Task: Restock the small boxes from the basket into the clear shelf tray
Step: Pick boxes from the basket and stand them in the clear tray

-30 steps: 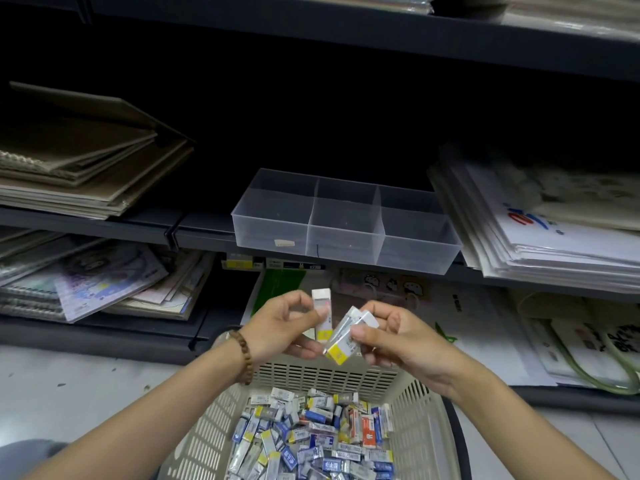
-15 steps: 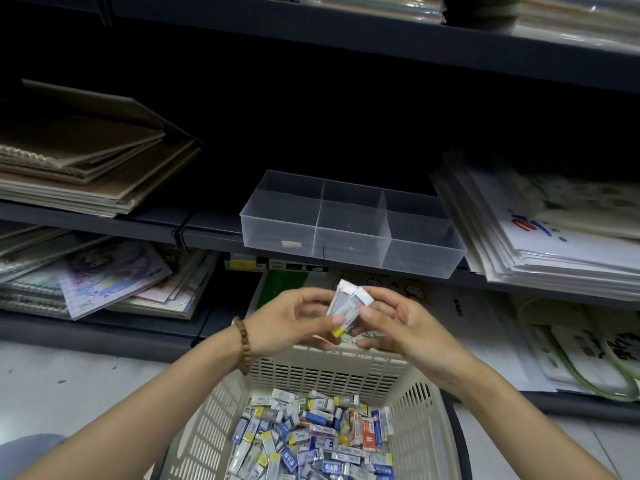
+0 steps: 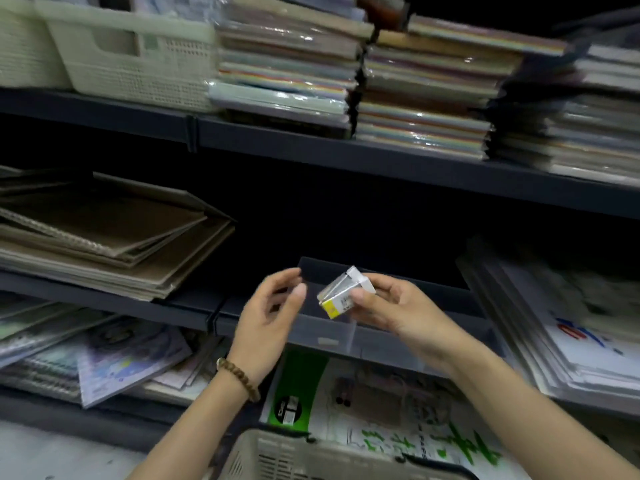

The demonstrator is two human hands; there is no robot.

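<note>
Shelf tray (image 3: 388, 344) behind, right hand (image 3: 391, 308) pinching boxes (image 3: 341, 294)

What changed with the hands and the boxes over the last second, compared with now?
The left hand passed its single box into the bundle of small boxes that the right hand pinches, then let go; it now holds nothing. Both hands rose from above the basket to in front of the clear tray. The camera tilted up. The tray stayed on its shelf.
</note>
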